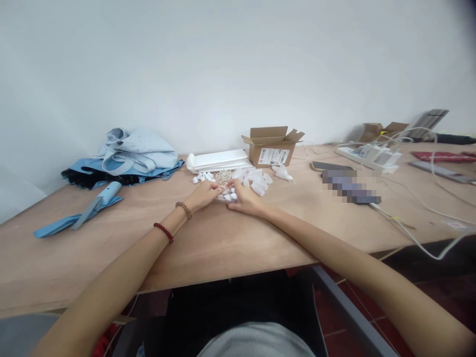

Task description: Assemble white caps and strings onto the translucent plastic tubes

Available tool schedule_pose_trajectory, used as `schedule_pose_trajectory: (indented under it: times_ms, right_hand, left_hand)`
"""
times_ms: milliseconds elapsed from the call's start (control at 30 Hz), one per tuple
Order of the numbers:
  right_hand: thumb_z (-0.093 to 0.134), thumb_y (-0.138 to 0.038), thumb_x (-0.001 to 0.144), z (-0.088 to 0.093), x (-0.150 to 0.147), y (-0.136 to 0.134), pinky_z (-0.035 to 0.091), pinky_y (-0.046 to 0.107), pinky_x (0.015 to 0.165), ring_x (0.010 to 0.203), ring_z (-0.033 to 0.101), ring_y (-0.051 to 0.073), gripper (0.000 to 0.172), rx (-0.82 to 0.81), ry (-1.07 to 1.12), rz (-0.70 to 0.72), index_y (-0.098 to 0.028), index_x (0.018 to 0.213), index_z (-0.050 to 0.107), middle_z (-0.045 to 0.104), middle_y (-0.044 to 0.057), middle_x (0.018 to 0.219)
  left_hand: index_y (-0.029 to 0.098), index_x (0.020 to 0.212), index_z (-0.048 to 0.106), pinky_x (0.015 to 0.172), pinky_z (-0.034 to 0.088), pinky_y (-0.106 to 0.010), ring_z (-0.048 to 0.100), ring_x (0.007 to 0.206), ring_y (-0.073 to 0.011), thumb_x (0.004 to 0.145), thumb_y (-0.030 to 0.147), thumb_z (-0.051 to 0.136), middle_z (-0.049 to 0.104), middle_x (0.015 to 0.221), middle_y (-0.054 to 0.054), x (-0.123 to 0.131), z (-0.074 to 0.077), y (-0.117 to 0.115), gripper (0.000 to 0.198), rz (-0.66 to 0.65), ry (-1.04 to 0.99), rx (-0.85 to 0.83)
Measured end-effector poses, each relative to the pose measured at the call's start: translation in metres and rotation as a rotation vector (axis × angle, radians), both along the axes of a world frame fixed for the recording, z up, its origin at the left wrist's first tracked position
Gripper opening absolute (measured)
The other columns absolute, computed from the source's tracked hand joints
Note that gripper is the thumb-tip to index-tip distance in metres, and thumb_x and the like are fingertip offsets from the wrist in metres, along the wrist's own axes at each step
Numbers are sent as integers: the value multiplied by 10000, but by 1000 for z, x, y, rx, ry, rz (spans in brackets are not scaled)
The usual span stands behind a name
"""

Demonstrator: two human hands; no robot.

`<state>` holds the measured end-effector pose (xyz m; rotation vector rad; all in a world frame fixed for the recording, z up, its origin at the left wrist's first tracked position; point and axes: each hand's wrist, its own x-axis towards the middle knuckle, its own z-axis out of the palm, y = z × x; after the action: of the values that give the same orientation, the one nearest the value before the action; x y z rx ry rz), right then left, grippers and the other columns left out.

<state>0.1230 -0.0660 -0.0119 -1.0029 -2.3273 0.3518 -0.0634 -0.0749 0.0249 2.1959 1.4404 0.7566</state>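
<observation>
My left hand [204, 195], with two beaded bracelets on its wrist, has its fingers pinched together at the left side of a small clear bag or container [227, 198] with white pieces in it. What those fingertips hold is too small to make out. Around the right side of the container curls my right hand [245, 199], thumb and fingers gripping it. Just behind my hands lie small white plastic parts [204, 177], thin beige pieces [224, 176] and a heap of translucent white caps or sleeves [258, 182].
An open cardboard box [273, 148] and a flat white package [221, 159] stand near the wall. At left lie a pale blue cloth bag [137, 148] and a folded blue umbrella [100, 198]. Phones [331, 166], a power strip [372, 157] and loose cables occupy the wooden table's [230, 248] right.
</observation>
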Motion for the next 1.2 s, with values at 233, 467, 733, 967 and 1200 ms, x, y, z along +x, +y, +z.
schedule_pose_trajectory:
  times_ms: [233,467,733,967,1200]
  right_hand:
    - [589,-309,708,3,-1,-1,390,270,643,738,553,204,543,-3,-37,-23,-171,1182,364,578,37,850]
    - [595,-294,722,3,-3,-2,425,307,703,836,588,234,586,14,-60,-29,-159,1228,332,606,99,986]
    - [585,-294,739,3,-4,-3,434,319,705,856,597,245,602,25,-88,-34,-151,1250,301,617,107,972]
    - [599,-285,724,2,-5,-2,425,307,705,866,589,236,604,28,-81,-36,-162,1240,309,600,112,1022]
    - [592,-292,726,1,-5,-2,425,313,710,874,593,239,589,30,-69,-34,-168,1229,312,593,124,1063]
  left_hand:
    - [154,584,615,478,229,-247,379,513,-119,724,439,560,474,494,12,-3,6,-4,322,91,-65,-119]
    - [140,566,588,503,298,-227,438,557,-117,661,436,615,526,541,5,4,-2,-1,312,131,-257,-145]
    - [166,519,455,393,170,-211,279,399,-62,667,503,627,358,438,52,9,-11,3,407,247,-477,-333]
    - [148,603,557,401,170,-212,302,437,-63,640,409,670,422,510,38,2,-3,0,287,147,-433,-389]
    - [151,494,513,444,180,-239,305,446,-80,715,467,588,360,431,35,8,9,-11,394,193,-211,-154]
